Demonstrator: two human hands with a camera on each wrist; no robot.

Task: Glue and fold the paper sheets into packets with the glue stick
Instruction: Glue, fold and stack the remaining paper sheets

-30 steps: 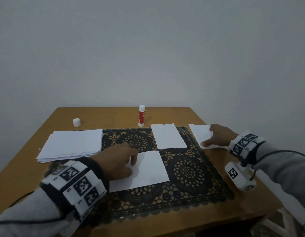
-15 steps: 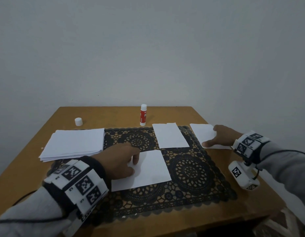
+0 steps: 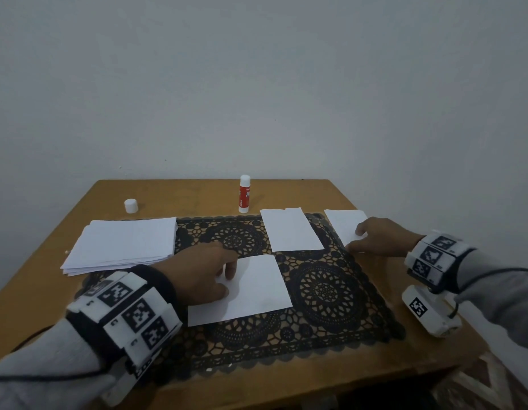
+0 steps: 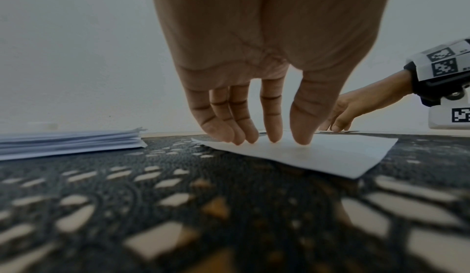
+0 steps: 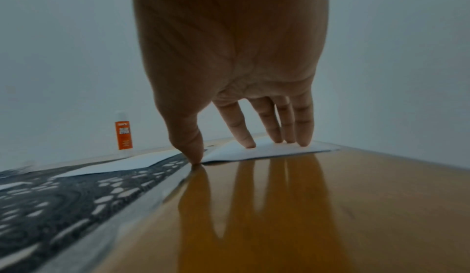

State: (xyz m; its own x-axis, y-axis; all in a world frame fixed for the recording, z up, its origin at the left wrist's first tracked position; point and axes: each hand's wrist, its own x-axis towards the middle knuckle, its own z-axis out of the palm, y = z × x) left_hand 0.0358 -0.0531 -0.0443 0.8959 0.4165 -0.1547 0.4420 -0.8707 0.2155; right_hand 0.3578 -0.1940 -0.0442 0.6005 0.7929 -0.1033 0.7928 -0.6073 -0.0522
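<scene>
1. Left hand [image 3: 202, 273]: fingers [image 4: 223, 130] nearly straight and close together, tips and thumb pressed down on the left part of the near paper sheet [image 3: 251, 288]; nothing is gripped.
2. Right hand [image 3: 381, 236]: fingers [image 5: 287, 128] straight and slightly spread, tips laid on the right sheet [image 3: 344, 223] at 2 o'clock; the thumb tip is set at that sheet's near corner, on the counter [image 3: 360, 377]. Nothing is gripped.
3. A third sheet [image 3: 291, 230], with a folded flap along its right side, is seen at 1 o'clock on the lace mat [image 3: 325, 291], apart from both hands.
4. Paper stack [image 3: 121, 247] is placed at 10 o'clock, its right edge overlapping the mat's left edge.
5. Glue stick [image 3: 244, 194] is stood upright at 12 o'clock, just beyond the mat's far edge, uncapped; its white cap [image 3: 130, 205] is left at 11 o'clock, well apart.
6. Right sheet lies partly off the mat, close to the counter's right edge. Bare mat is left between the near sheet and the right hand.
7. Counter is glossy wood; a plain pale wall [image 3: 257, 84] is met at its far edge.
</scene>
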